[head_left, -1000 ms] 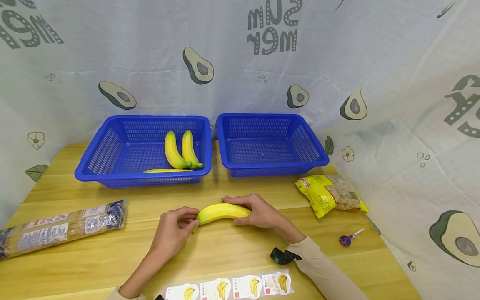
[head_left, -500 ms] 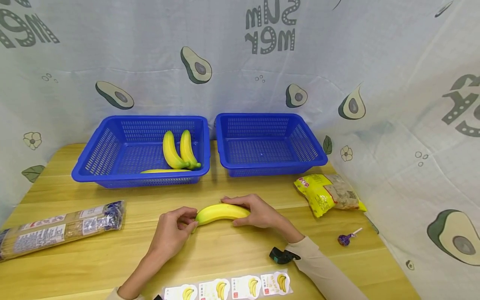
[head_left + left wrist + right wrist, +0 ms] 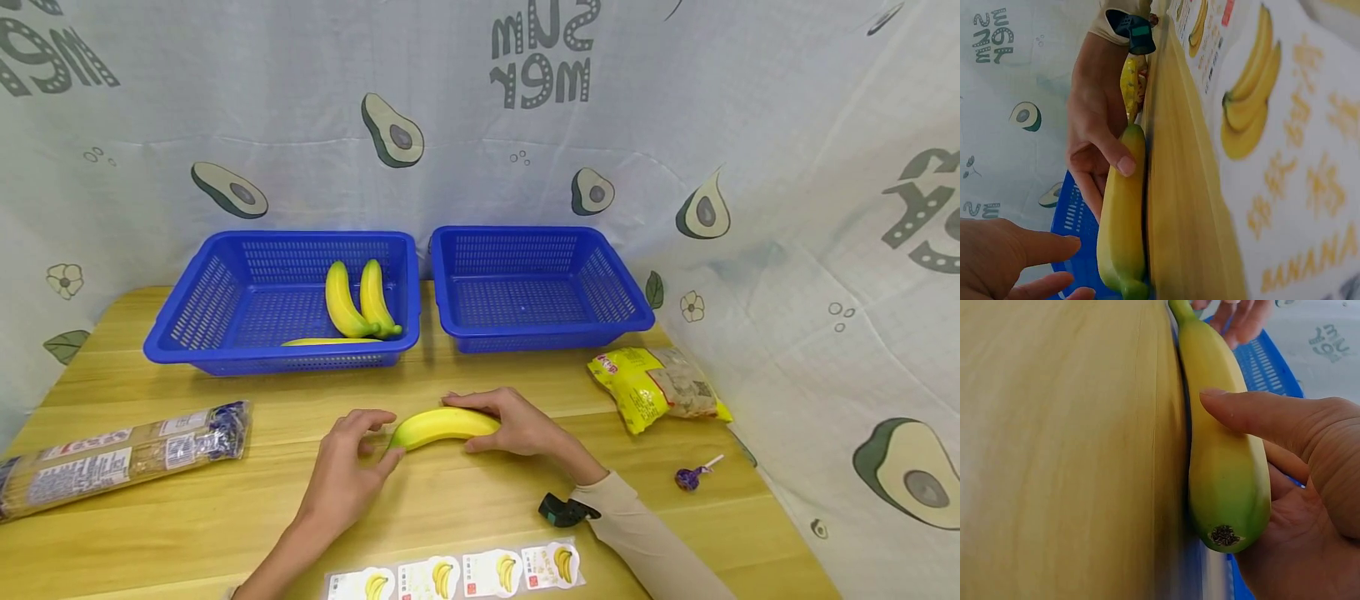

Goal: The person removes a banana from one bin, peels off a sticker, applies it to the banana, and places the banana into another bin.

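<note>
A yellow banana with green ends lies across the wooden table, stem to the left. My right hand grips its right end, and the thumb presses along the side in the right wrist view. At the stem end is my left hand, thumb and fingers spread around the tip. The left wrist view shows those fingers fairly straight, with a gap between them and the banana. Nearer the body lies a strip of banana-printed labels.
Behind stands a blue basket containing several bananas. Beside it is a second blue basket. A long noodle package lies on the left. A yellow snack bag and a purple lollipop lie on the right.
My left thumb and fingers pinched the banana's stem earlier; now they have spread apart and let go. My right hand and the banana stay in place.
</note>
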Demonstrator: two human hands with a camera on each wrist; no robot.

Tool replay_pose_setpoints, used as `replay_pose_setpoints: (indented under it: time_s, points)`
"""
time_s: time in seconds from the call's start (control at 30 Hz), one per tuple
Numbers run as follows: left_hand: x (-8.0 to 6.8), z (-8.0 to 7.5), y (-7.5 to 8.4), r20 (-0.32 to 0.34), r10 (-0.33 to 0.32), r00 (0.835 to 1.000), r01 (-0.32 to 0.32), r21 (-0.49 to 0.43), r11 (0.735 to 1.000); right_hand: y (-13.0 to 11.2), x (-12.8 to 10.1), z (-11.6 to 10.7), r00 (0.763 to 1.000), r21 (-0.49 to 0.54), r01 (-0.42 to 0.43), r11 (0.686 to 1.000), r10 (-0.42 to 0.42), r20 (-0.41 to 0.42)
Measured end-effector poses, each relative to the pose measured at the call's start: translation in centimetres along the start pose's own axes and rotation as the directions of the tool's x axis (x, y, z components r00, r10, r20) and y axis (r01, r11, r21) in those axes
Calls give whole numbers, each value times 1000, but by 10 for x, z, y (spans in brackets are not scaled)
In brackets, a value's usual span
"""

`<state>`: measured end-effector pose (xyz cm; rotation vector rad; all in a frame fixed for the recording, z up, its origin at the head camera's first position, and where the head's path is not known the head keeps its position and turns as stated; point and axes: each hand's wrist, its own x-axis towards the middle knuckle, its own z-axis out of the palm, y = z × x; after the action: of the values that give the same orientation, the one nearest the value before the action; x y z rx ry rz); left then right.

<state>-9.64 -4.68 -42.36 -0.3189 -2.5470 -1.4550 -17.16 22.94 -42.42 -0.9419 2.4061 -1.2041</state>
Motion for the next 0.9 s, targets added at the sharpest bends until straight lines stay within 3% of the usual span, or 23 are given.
replay_pose_setpoints:
  time_s: [0.13,0.23,0.3,0.43,0.57,0.63,0.73,0.83,0.9]
  points:
    - [-8,9,11,14,119,993,-117,-82,990,0,0,0,1000,-1,0,1000,0,-4]
    - [-14,16,18,136,166,977,-139,-189,972,1,0,1,1000,-3,5,1000,-5,-7]
    - [-18,19,21,254,178,951,-109,-263,959,1,0,1,1000,-4,5,1000,-5,-8]
    - [-21,25,23,455,187,871,-31,-330,943,1,-1,0,1000,3,3,1000,-3,-7]
    - [-24,32,22,575,180,798,11,-312,950,0,-1,-1,1000,4,8,1000,-8,3]
    - [-25,37,23,607,187,772,1,-295,955,0,-2,-1,1000,-18,13,1000,-13,8]
    - [-28,43,26,630,210,748,-64,-247,967,0,-2,-2,1000,-56,18,998,-17,7]
    - [-31,48,31,647,219,731,-175,-133,976,-1,-2,-4,1000,-64,17,998,-16,5]
    - [-33,52,34,663,218,716,-248,-50,968,-2,-2,-5,1000,-53,14,998,-14,10]
